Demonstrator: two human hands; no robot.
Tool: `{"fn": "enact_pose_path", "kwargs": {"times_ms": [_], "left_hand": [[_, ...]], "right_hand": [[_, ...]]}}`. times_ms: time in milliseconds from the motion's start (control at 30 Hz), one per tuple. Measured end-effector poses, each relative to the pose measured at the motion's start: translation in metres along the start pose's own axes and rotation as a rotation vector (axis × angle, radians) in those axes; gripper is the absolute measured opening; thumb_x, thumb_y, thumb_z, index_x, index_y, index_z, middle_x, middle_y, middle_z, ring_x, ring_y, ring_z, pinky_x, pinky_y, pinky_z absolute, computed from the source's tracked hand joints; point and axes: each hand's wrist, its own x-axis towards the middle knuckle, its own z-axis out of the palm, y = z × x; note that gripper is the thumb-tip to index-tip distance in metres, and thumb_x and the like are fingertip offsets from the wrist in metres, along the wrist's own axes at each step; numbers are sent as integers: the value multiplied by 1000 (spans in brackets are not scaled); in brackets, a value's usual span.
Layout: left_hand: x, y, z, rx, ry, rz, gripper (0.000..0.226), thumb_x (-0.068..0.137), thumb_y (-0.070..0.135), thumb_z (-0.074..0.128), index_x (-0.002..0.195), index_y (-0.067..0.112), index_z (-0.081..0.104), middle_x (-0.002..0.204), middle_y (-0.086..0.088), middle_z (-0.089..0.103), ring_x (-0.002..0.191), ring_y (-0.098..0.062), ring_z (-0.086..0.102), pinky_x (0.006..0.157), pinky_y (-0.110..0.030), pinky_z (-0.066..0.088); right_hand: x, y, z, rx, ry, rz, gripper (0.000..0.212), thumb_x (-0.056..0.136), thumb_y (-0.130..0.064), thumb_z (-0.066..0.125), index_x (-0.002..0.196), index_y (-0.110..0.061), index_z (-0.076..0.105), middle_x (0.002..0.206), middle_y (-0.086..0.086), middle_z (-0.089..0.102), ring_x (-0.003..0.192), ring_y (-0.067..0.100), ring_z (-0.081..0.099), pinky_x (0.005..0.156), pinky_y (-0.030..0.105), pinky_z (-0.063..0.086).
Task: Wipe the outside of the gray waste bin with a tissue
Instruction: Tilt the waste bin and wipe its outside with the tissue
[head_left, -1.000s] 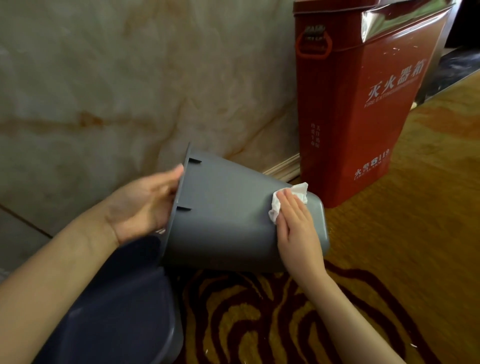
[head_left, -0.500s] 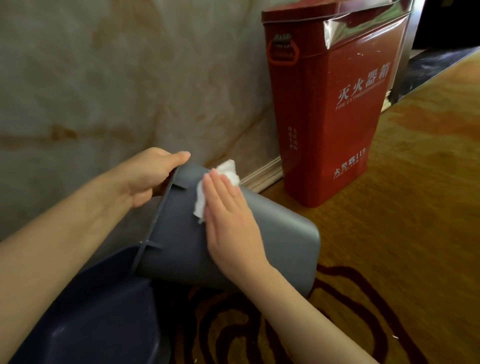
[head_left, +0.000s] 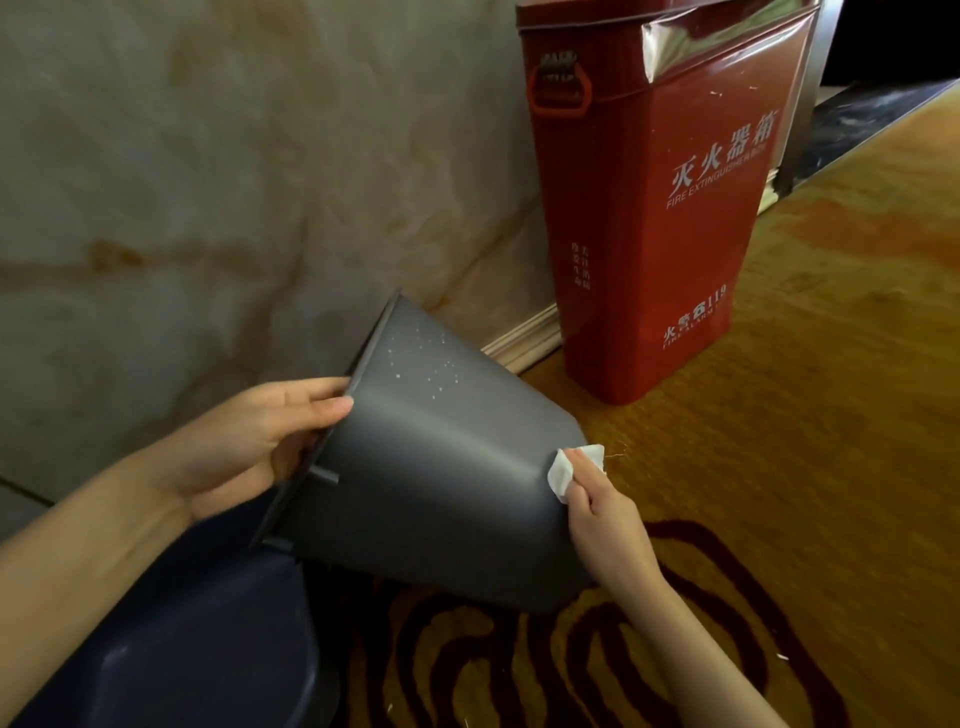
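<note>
Right hand pressing tissue, tilted gray bin

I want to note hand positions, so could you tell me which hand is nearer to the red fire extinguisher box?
Right. The right hand presses the tissue at the bin's base end, toward the box; the left hand grips the rim, farther away.

Red box: upright on the carpet against the wall, printed in white with Chinese characters, "FIRE EXTINGUISHER BOX" and "119"; a red handle on its narrow side, a shiny strip across the top front.
Wall: pale marble with rusty brown veins.
Skirting: light moulded strip along the wall's foot, beside the red box.
Carpet: golden yellow, dark red looping lines at the near end.
Dark blue tub: lower left corner, only partly in view.
</note>
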Motion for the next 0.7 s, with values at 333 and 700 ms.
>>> {"fn": "enact_pose_path", "kwargs": {"times_ms": [333, 700], "left_hand": [[8, 8, 11, -44, 263, -87, 30, 94, 16, 41, 94, 2, 67, 71, -10, 76, 61, -16, 72, 51, -23, 56], [-3, -4, 14, 82, 169, -46, 35, 85, 29, 49, 104, 6, 68, 105, -21, 72, 96, -27, 68, 81, -39, 57]], "right_hand": [[-27, -74, 29, -4, -94, -471, 49, 96, -16, 36, 143, -22, 24, 155, -7, 20, 136, -2, 7, 108, 16, -1], [3, -140, 48, 43, -136, -594, 47, 96, -13, 35, 142, -10, 26, 154, 6, 22, 143, 15, 13, 117, 31, 7]]}}
